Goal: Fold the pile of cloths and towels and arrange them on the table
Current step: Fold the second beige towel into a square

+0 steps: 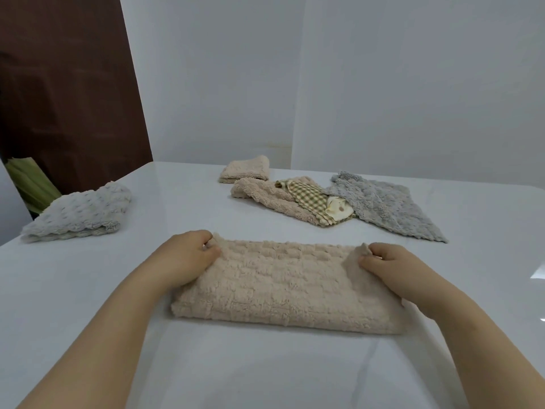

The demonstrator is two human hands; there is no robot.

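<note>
On a white bench (pixel 265 379), a person works through a pile of cloths and towels, with the job roughly half done. A beige towel (pixel 283 287), doubled over into a long band, lies flat at the near middle. The left hand (pixel 188 255) pinches its far left corner and the right hand (pixel 389 264) pinches its far right corner, fingers curled on the fabric; it likely needs one more fold. At far right, a grey towel (pixel 383 205) lies spread and unfolded. A pale dotted towel (pixel 82 212) sits folded at the left edge. A second beige towel (pixel 265 196) lies loose beside the grey one, and a small beige cloth (pixel 246 169) rests folded just beyond it. A checked cloth (pixel 309 199) lies crumpled between the loose towels, touching both. A printed scrap (pixel 339 208) at its near end may be a separate cloth; too little shows to tell.
</note>
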